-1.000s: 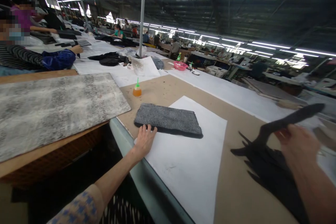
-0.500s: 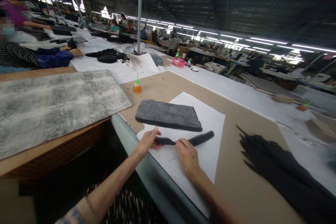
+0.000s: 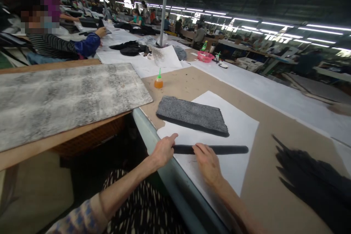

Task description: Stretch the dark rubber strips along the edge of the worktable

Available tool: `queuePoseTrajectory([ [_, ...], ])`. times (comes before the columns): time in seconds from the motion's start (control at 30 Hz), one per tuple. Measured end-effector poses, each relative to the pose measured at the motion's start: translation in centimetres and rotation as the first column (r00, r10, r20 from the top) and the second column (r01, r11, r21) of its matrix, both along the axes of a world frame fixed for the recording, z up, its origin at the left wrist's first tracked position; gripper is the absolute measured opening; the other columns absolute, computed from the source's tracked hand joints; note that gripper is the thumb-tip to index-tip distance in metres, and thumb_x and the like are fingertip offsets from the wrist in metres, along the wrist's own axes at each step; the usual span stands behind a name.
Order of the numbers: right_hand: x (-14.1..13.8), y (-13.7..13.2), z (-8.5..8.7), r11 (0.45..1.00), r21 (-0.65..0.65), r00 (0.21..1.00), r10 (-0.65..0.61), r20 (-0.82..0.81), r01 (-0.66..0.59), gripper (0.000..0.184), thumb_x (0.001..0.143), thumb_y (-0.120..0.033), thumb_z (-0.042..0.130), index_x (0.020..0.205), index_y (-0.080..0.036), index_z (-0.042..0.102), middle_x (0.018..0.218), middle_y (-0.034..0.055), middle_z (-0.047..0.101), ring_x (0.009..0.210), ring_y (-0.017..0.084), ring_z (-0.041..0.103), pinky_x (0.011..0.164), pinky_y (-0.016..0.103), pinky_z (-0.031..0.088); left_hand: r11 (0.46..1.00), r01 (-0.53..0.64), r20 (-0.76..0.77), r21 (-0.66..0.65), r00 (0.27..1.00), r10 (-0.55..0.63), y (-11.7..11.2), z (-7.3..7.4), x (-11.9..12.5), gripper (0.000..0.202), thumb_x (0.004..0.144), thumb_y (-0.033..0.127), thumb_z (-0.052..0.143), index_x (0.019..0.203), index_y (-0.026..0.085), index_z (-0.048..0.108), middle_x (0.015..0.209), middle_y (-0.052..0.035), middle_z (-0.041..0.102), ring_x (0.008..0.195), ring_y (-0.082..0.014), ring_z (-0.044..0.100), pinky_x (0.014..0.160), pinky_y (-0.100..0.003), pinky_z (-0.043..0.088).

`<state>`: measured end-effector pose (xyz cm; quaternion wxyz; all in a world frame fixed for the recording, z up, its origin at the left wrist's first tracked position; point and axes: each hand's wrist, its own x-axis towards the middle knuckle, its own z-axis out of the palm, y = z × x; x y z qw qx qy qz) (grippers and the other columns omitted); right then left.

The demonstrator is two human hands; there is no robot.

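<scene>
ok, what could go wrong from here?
1. The black strip has its left end at the left hand, close to the table edge; it could slip off if that hand lets go.
2. The white paper under the strip shows no visible fastening, so the right hand might drag it.
3. The orange bottle stands near the grey piece; knocked over, it may stain it.

Left hand (image 3: 162, 150): one digit extended forward, the other fingers largely hidden from where I stand; the left forearm (image 3: 127, 181) slants forward and rightward. Right hand (image 3: 207, 161), near but apart: palm down, fingers together, lightly bent; the right forearm (image 3: 234, 202) angles forward-left.
</scene>
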<state>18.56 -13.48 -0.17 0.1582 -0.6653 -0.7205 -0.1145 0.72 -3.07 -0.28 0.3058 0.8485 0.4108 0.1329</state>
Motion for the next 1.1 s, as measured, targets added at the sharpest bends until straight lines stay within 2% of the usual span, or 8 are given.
queuePoseTrajectory([
  [0.13,-1.2,2.0,1.2,0.997,-0.059,0.987,0.046,-0.156,-0.056,0.024,0.088,-0.016,0.041,0.105,-0.019,0.058,0.107,0.0071,0.058,0.092,0.019,0.052,0.081,0.033,0.041,0.999,-0.024,0.039,0.044,0.999,0.022,-0.2,-0.2,-0.1,0.058,0.068,0.0,0.04,0.121,0.022,0.046,0.089,-0.0018,0.059,0.083,-0.0155,0.055,0.075,-0.024,0.043],
  [0.23,-2.2,3.7,1.5,0.983,-0.131,0.972,0.098,-0.212,-0.128,0.026,0.087,-0.014,0.043,0.106,-0.021,0.058,0.102,0.0046,0.059,0.092,0.017,0.053,0.081,0.03,0.041,0.999,-0.007,0.06,0.042,0.998,0.005,0.1,-0.2,-0.3,0.055,0.07,0.002,0.041,0.12,0.021,0.047,0.089,-0.0018,0.059,0.085,-0.0151,0.054,0.078,-0.024,0.044],
  [0.4,-2.8,5.1,0.7,0.971,-0.182,0.982,0.133,-0.135,-0.156,0.02,0.086,-0.013,0.045,0.089,-0.022,0.063,0.08,0.002,0.059,0.079,0.016,0.052,0.073,0.028,0.04,0.993,0.036,0.0,0.111,0.999,-0.036,0.5,0.2,-0.7,0.036,0.075,0.003,0.042,0.102,0.019,0.059,0.087,-0.0034,0.061,0.088,-0.0171,0.053,0.078,-0.027,0.043],
  [0.63,-2.4,4.7,-0.4,0.975,-0.089,0.979,0.198,-0.054,-0.202,0.022,0.088,-0.012,0.042,0.089,-0.02,0.063,0.081,0.0037,0.057,0.079,0.017,0.049,0.074,0.029,0.037,0.957,0.111,-0.183,0.27,0.981,-0.062,0.5,0.5,-1.0,0.023,0.084,0.01,0.042,0.083,0.018,0.064,0.081,-0.005,0.058,0.083,-0.0197,0.05,0.074,-0.031,0.041],
  [0.83,-1.9,4.2,-0.6,0.95,-0.063,0.952,0.307,-0.003,-0.307,0.024,0.089,-0.012,0.039,0.092,-0.018,0.062,0.084,0.005,0.056,0.08,0.017,0.047,0.074,0.03,0.038,0.893,0.235,-0.197,0.383,0.966,-0.17,0.8,-0.1,-1.9,0.013,0.083,0.013,0.046,0.08,0.017,0.058,0.084,-0.005,0.055,0.084,-0.02,0.046,0.074,-0.031,0.04],
  [0.97,-1.6,3.9,-0.4,0.929,-0.095,0.93,0.363,0.057,-0.357,0.026,0.089,-0.012,0.036,0.096,-0.016,0.061,0.084,0.0057,0.054,0.079,0.018,0.045,0.073,0.031,0.038,0.842,0.36,-0.241,0.402,0.929,-0.282,1.0,0.3,-2.5,0.006,0.078,0.013,0.05,0.082,0.015,0.055,0.087,-0.0072,0.053,0.085,-0.0214,0.044,0.075,-0.032,0.039],
  [1.1,-1.4,3.8,-0.3,0.921,-0.117,0.915,0.384,0.124,-0.371,0.026,0.089,-0.011,0.036,0.101,-0.014,0.059,0.086,0.0067,0.054,0.08,0.018,0.045,0.073,0.031,0.039,0.773,0.488,-0.309,0.405,0.869,-0.387,1.0,0.8,-2.9,0.016,0.075,0.01,0.051,0.091,0.013,0.053,0.091,-0.01,0.051,0.085,-0.0232,0.044,0.078,-0.035,0.038],
])
